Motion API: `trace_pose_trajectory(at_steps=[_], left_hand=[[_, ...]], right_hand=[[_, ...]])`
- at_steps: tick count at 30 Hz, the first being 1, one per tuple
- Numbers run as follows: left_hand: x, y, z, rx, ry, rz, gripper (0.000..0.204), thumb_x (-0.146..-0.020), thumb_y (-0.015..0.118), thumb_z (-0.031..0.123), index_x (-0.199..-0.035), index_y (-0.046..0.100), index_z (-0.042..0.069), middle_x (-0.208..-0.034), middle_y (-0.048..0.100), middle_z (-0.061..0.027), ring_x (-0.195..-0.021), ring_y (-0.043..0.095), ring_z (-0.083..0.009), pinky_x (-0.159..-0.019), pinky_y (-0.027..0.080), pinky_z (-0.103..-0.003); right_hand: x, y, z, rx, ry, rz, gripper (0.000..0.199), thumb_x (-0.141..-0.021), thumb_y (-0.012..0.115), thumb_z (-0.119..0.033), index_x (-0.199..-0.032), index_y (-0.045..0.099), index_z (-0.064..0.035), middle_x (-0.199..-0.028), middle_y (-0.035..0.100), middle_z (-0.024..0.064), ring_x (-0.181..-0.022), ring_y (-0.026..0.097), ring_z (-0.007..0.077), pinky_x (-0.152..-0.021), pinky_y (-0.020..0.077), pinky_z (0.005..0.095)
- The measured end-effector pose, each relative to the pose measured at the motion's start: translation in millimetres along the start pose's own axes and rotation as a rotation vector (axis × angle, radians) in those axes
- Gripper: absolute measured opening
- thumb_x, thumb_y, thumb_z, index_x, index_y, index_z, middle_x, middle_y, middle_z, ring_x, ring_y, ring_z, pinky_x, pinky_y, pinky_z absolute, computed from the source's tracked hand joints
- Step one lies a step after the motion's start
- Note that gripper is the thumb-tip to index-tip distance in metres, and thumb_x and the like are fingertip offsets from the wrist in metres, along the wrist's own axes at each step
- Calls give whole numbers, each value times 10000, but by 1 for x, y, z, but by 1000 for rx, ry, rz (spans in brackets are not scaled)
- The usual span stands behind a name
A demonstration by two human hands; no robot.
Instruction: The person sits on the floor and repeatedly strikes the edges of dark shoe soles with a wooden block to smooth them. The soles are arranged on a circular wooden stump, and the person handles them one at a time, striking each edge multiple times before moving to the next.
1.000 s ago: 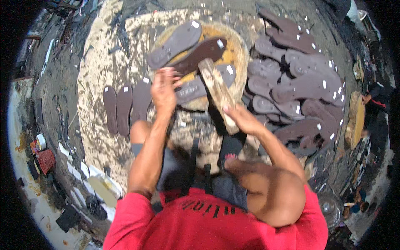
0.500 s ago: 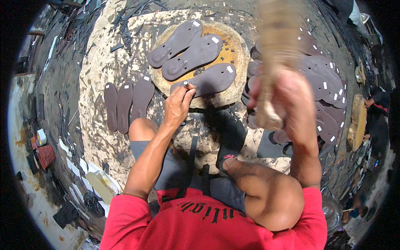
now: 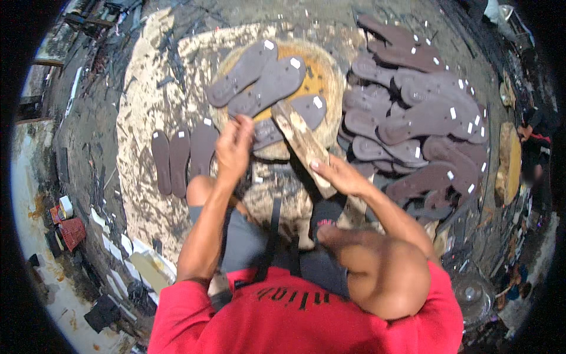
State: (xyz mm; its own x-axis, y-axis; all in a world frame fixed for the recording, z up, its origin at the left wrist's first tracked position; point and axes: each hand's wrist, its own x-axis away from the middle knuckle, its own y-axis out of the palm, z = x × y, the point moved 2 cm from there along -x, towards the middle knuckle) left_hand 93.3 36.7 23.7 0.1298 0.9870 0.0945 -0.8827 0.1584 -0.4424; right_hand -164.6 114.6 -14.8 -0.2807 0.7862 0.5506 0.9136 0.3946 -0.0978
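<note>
The left hand (image 3: 234, 147) covers the near end of the grey sole (image 3: 290, 121) on the round block (image 3: 330, 82), so its grip there cannot be told. The wooden mallet (image 3: 303, 147) hides part of that sole, and its handle end disappears under the right hand (image 3: 342, 177). In the sole pile (image 3: 413, 118) the lower soles lie buried under others, and the far right rim is too dark to read.

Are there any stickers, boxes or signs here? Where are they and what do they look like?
Small white square stickers: one on most of the brown sandal soles, on the round block and the pile to the right.
Small white box: far left on the floor.
Red crate: just below it.
Signs or screens: none.
</note>
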Motion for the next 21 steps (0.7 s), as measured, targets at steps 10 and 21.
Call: trace_pose_trajectory(at_steps=[10,21], left_hand=[[-27,13,7,-607,600,-208,543,-856,798,367,-1295,659,79,-1295,621,-167,-1224,563,-380,-1038,439,-491],[-28,-6,54,1571,-311,-389,719,-1059,423,570,-1520,436,19,-1384,570,-268,-1133,663,-332,-902,616,-464]], right_hand=[[-4,-26,-4,-174,-284,399,676,-964,732,-318,-1452,418,29,-1248,650,168,-1066,669,261,-959,523,388],[-32,-34,-3,-439,-342,514,416,-1016,666,-277,-1289,497,-13,-977,627,33,-826,608,114,-773,508,277]])
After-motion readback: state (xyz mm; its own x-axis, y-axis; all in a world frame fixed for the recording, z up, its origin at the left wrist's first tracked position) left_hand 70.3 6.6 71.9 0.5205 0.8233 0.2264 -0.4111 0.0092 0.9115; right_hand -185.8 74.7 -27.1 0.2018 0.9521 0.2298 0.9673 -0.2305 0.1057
